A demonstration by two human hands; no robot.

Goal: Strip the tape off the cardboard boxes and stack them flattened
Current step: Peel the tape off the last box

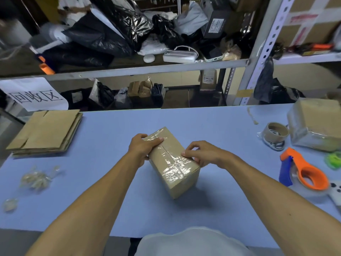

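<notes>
Two bare forearms, no sleeves, watch or rings visible, pale grey-white garment [193, 241] at the lap

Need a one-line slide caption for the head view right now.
Both hands, left hand and right hand, work the tape on a sealed box on the blue table; flattened cardboard stacked at left.

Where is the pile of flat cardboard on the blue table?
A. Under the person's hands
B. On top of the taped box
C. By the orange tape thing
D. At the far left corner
D: the flattened cardboard stack lies at the table's far left, apart from both hands and the taped box.
</notes>
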